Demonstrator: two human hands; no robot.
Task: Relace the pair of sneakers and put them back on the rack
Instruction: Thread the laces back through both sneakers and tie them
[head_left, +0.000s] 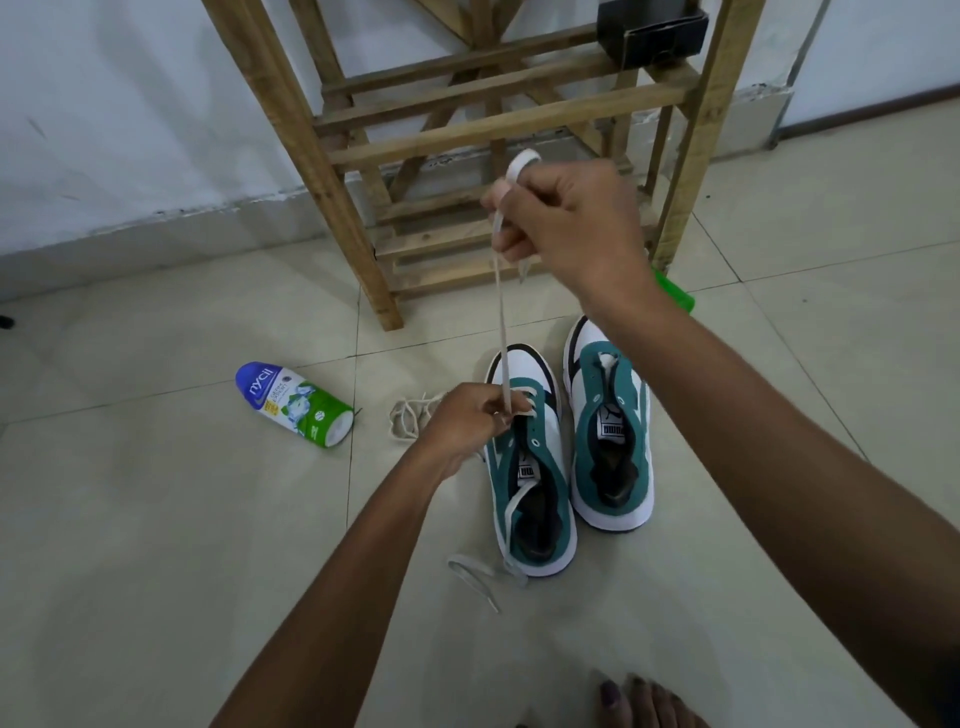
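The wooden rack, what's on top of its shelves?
On the wooden rack only a black box shows, sitting on a slat shelf at the top right. The lower shelves look bare, though the right hand covers part of them.

Materials at my feet. The floor (156, 519) is glazed tile, smooth with a soft sheen. The rack (332, 171), far centre, is bare, unvarnished wood with a rough grain. My two sneakers (613, 441) combine matt teal suede-like panels with smooth white leather-like ones. The flat lace (501, 322) I pinch is woven white cloth. The bottle (293, 405), left, is glossy plastic. The wall (130, 104) is matt, scuffed paint.
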